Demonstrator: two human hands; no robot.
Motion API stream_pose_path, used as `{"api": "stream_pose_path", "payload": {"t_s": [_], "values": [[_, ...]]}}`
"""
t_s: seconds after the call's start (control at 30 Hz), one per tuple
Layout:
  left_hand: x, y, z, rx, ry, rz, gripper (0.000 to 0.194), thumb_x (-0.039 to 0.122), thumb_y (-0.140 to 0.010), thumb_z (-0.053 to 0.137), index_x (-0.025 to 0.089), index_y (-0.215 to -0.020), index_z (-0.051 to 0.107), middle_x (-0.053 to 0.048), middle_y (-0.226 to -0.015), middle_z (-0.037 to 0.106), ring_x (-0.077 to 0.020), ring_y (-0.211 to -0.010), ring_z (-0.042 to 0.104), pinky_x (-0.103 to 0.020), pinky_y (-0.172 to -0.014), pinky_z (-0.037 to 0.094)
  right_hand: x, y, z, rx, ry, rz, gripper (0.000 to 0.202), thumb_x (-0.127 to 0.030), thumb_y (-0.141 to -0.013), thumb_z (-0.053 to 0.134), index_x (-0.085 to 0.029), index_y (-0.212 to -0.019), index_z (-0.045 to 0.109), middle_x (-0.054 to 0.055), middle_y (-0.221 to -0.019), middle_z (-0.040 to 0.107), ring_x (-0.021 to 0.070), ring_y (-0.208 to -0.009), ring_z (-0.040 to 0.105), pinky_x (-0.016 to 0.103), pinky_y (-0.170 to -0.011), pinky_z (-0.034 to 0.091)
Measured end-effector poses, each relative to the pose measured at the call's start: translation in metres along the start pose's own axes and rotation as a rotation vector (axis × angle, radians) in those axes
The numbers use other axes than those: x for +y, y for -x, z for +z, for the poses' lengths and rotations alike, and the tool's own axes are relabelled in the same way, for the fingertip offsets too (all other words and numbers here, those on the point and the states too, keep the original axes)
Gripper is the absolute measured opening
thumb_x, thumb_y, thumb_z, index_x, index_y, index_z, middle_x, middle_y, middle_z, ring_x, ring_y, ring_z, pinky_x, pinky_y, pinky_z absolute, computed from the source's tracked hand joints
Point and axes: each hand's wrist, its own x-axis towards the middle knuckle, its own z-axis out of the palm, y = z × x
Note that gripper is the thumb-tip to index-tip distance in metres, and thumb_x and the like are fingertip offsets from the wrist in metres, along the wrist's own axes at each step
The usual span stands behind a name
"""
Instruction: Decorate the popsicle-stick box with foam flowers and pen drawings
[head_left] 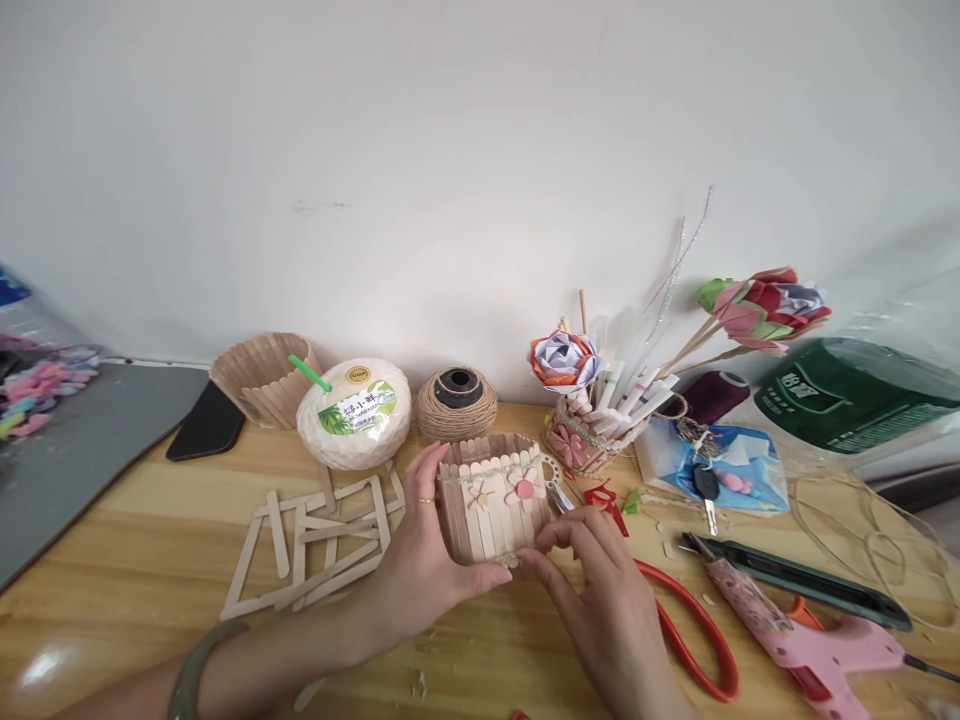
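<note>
A small popsicle-stick basket stands tilted in front of me, with a beaded trim under its rim, a star-shaped ornament and a pink flower on its side. My left hand is wrapped round the basket's left side, thumb along the bottom edge. At the lower right corner my right hand pinches with thumb and forefinger at a pale beaded trim along the bottom edge; the fingertips partly hide it.
Loose popsicle sticks lie to the left. Behind stand another stick basket, a white coconut with a straw and a twine spool. Rightward are a flower-filled holder, red-handled scissors, a utility knife and a pink glue gun.
</note>
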Motion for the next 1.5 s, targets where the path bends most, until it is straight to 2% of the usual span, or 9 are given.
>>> {"api": "stream_pose_path", "payload": {"t_s": [0.2, 0.4, 0.57, 0.73, 1.0, 1.17, 1.33, 1.43, 1.5], "values": [[-0.002, 0.000, 0.000, -0.009, -0.009, -0.008, 0.106, 0.031, -0.060, 0.082, 0.031, -0.139, 0.011, -0.014, -0.145, 0.017, -0.0393, -0.138, 0.024, -0.063, -0.110, 0.021, -0.003, 0.001, -0.001, -0.039, -0.134, 0.053, 0.017, -0.017, -0.094, 0.049, -0.023, -0.078, 0.049, 0.001, -0.079, 0.056, 0.0157, -0.071, 0.057, 0.025, -0.062, 0.047], [-0.001, -0.002, 0.000, -0.011, 0.036, -0.013, 0.105, 0.031, -0.060, 0.083, 0.030, -0.138, 0.012, -0.015, -0.144, 0.017, -0.0400, -0.137, 0.025, -0.063, -0.110, 0.022, -0.003, -0.003, -0.003, 0.012, -0.254, 0.070, 0.016, -0.020, -0.095, 0.046, -0.023, -0.079, 0.047, 0.001, -0.081, 0.051, 0.0139, -0.069, 0.053, 0.022, -0.060, 0.045], [0.000, -0.003, -0.001, -0.033, 0.065, -0.034, 0.104, 0.031, -0.061, 0.082, 0.030, -0.138, 0.012, -0.015, -0.144, 0.017, -0.0388, -0.136, 0.028, -0.062, -0.110, 0.024, -0.004, 0.001, -0.006, -0.056, -0.547, 0.156, 0.018, -0.027, -0.097, 0.047, -0.023, -0.079, 0.050, 0.006, -0.104, 0.058, 0.0166, -0.092, 0.059, 0.025, -0.071, 0.048], [-0.004, -0.003, -0.001, -0.015, 0.069, -0.014, 0.104, 0.034, -0.062, 0.083, 0.030, -0.139, 0.013, -0.015, -0.145, 0.019, -0.0392, -0.136, 0.028, -0.062, -0.110, 0.024, -0.007, 0.001, -0.011, -0.115, -0.958, 0.280, 0.017, -0.032, -0.097, 0.049, -0.024, -0.082, 0.051, -0.002, -0.074, 0.061, 0.0121, -0.066, 0.057, 0.022, -0.060, 0.046], [-0.005, -0.005, -0.003, -0.060, 0.114, -0.035, 0.106, 0.037, -0.064, 0.082, 0.030, -0.141, 0.010, -0.016, -0.148, 0.015, -0.0383, -0.138, 0.027, -0.061, -0.112, 0.024, 0.018, -0.020, -0.041, 0.552, -1.037, 0.519, 0.026, -0.036, -0.077, 0.076, -0.022, -0.069, 0.056, -0.006, -0.055, 0.049, 0.0103, -0.055, 0.050, 0.023, -0.057, 0.044], [-0.003, -0.005, -0.003, -0.068, 0.220, -0.081, 0.106, 0.035, -0.065, 0.082, 0.028, -0.143, 0.012, -0.017, -0.147, 0.027, -0.0369, -0.135, 0.036, -0.060, -0.110, 0.031, 0.034, -0.026, -0.051, 0.745, -0.936, 0.617, 0.019, -0.038, -0.076, 0.072, -0.021, -0.083, 0.067, -0.003, -0.061, 0.058, 0.0128, -0.063, 0.057, 0.026, -0.063, 0.046], [-0.003, -0.001, -0.002, -0.088, 0.277, -0.100, 0.109, 0.041, -0.064, 0.083, 0.030, -0.146, 0.012, -0.017, -0.146, 0.033, -0.0373, -0.131, 0.043, -0.059, -0.107, 0.035, 0.032, -0.018, -0.042, 0.516, -0.838, 0.544, 0.009, -0.018, -0.071, 0.062, -0.021, -0.062, 0.061, -0.001, -0.069, 0.060, 0.0144, -0.068, 0.057, 0.025, -0.060, 0.044], [-0.002, -0.001, -0.003, -0.134, 0.288, -0.078, 0.108, 0.043, -0.066, 0.082, 0.029, -0.146, 0.011, -0.019, -0.149, 0.030, -0.0381, -0.134, 0.040, -0.060, -0.109, 0.032, 0.031, -0.010, -0.036, 0.260, -0.757, 0.469, 0.029, -0.028, -0.082, 0.053, -0.021, -0.054, 0.061, 0.001, -0.052, 0.056, 0.0154, -0.054, 0.051, 0.028, -0.054, 0.042], [-0.001, -0.003, -0.005, -0.183, 0.294, -0.042, 0.109, 0.039, -0.067, 0.082, 0.028, -0.147, 0.008, -0.019, -0.151, 0.027, -0.0368, -0.137, 0.037, -0.059, -0.111, 0.029, 0.031, -0.009, -0.034, 0.134, -0.640, 0.502, 0.039, -0.043, -0.089, 0.046, -0.019, -0.071, 0.071, 0.005, -0.060, 0.065, 0.0189, -0.059, 0.058, 0.031, -0.058, 0.046]]}}
